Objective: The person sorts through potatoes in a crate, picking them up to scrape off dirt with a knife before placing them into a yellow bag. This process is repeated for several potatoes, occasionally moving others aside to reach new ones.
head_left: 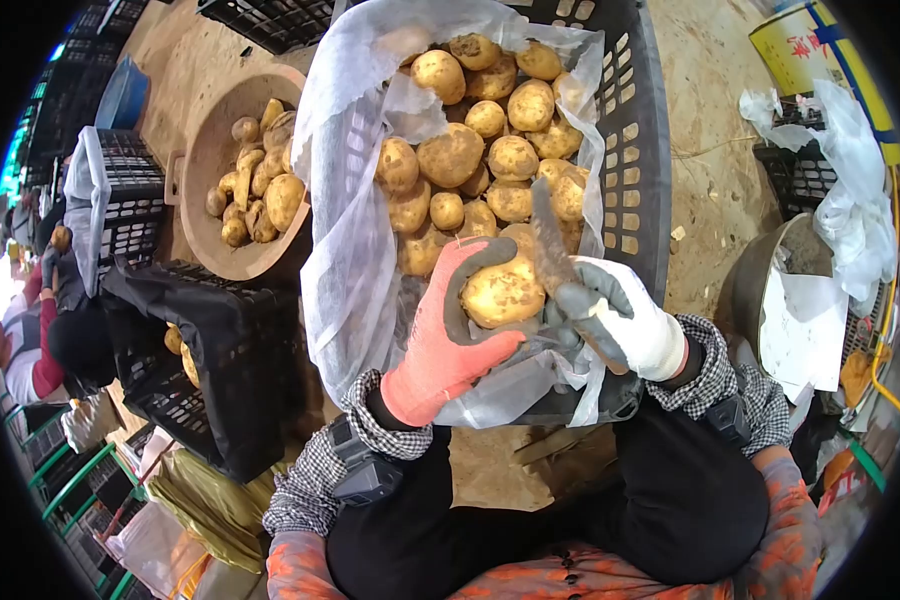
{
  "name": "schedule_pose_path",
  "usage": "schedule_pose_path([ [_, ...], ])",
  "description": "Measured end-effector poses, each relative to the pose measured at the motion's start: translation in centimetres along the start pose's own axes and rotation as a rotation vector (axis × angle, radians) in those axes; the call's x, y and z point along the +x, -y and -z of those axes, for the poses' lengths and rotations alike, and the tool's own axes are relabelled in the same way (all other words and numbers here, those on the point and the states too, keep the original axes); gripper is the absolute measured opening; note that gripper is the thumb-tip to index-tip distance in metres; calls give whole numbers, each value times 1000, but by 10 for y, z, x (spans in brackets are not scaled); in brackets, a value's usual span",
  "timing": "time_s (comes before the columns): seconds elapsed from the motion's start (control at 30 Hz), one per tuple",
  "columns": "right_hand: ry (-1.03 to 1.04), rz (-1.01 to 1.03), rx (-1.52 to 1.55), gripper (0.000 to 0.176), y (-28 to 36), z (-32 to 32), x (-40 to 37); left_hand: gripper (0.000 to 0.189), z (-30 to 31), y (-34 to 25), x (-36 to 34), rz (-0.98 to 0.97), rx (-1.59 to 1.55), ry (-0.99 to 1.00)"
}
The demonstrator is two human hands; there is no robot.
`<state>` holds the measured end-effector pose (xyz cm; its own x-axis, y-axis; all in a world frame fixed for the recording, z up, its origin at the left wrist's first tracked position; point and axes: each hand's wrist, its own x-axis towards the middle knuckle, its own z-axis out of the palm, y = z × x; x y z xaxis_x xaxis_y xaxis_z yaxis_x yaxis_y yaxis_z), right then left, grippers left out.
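At the far left edge a person (40, 330) in dark and red clothing bends among black plastic lattice crates (120, 200), one of them lined with thin white fabric. Next comes a round, shallow, tan basin (215, 130) with a smooth wall and a small handle, holding a loose pile of small potatoes (283, 198), some long and knobbly. Below it sits a black crate (220, 400) draped with dark sheeting. In the middle stands a big black crate (635, 150) with rectangular slots in its wall, lined with a white, gauzy woven sack (345, 230) and filled with a heap of round, yellow-brown, dusty potatoes (450, 155). Over its near edge the left hand (445, 335), in an orange knitted glove with a grey rubbery palm, is clamped around one potato (502, 293), thumb across its top. Just to the right, the right hand (620, 320), in a white knitted glove with grey coated fingers, is closed on the handle of a knife (550, 250), whose dull, soil-crusted blade lies against the held potato's right side. The two hands are close together, nearly touching. Both wrists show black-and-white checked sleeves (320, 470). Further right, on sandy ground (710, 150), lie crumpled white plastic bags (850, 190) and a grey metal bucket (750, 280). At the top right is a yellow drum (800, 45) with a blue band and red characters too small to read.
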<state>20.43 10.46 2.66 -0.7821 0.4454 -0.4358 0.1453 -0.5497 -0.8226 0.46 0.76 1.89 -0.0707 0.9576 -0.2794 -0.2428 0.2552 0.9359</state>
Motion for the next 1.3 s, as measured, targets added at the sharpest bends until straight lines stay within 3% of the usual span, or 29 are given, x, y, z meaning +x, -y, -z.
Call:
schedule_pose_path([
  [0.03, 9, 14, -12, 32, -1, 0, 0, 74, 1, 2, 0, -126, 266, 0],
  [0.1, 35, -25, -99, 35, 0, 5, -1, 74, -1, 1, -2, -138, 317, -42],
  [0.2, 146, 159, -438, 35, -2, 5, -3, 73, -3, -1, -3, -141, 345, -80],
  [0.27, -2, 191, -52, 26, -4, 0, 1, 72, -4, -2, -2, -128, 327, -70],
  [0.33, -101, 178, 116, 26, -2, -3, 4, 63, -6, -4, 2, 126, -447, -34],
  [0.37, -151, 178, 200, 26, -1, -5, 6, 63, -6, -3, 3, 121, -448, -37],
  [0.47, -43, -104, 66, 34, 7, -3, 0, 47, -3, -6, 4, -2, -162, 47],
  [0.5, -47, -104, 69, 34, 6, 0, 0, 43, -3, -8, 5, -40, -74, 73],
  [0.57, 41, -55, 147, 35, 2, 7, 1, 47, 2, -2, 5, -271, 389, 25],
  [0.63, 12, -107, 188, 35, -1, 5, 2, 50, 3, 5, 5, -311, 374, 24],
  [0.7, 20, 20, 148, 34, -5, -1, 3, 53, 4, 4, 5, -350, 362, 29],
  [0.73, 29, -19, -93, 38, -16, 8, 1, 56, 2, -2, 5, -25, -89, 73],
  [0.77, 218, -100, -56, 44, -17, 17, -4, 59, 2, -6, 4, 298, -538, 105],
  [0.83, 294, -133, -47, 44, 2, 17, -5, 56, 3, -8, -5, 177, -412, 41],
  [0.87, 262, 16, 5, 42, 1, 16, 1, 55, 13, -10, -10, 144, -408, 11],
  [0.97, -103, 256, 121, 38, -2, 5, 6, 53, 57, -7, -39, 10, -781, -516],
  [1.0, -164, 123, 210, 36, 7, 4, 7, 48, 86, -25, -52, -122, -964, -317],
  [1.03, -180, 121, 210, 36, 9, 2, 7, 46, 103, -38, -65, -255, -633, -534],
  [1.1, -237, 98, 206, 36, 8, -1, 5, 52, 177, -37, -108, -575, -873, -425],
  [1.13, -230, 126, 140, 36, 5, 3, 5, 55, 215, -34, -137, -661, -996, -541],
  [1.2, -220, 160, 276, 35, 1, 7, 7, 61, 246, -27, -173, -657, -1015, -683],
  [1.3, -265, 163, 350, 33, 2, 11, 5, 69, 173, -57, -115, -307, -225, -811],
])
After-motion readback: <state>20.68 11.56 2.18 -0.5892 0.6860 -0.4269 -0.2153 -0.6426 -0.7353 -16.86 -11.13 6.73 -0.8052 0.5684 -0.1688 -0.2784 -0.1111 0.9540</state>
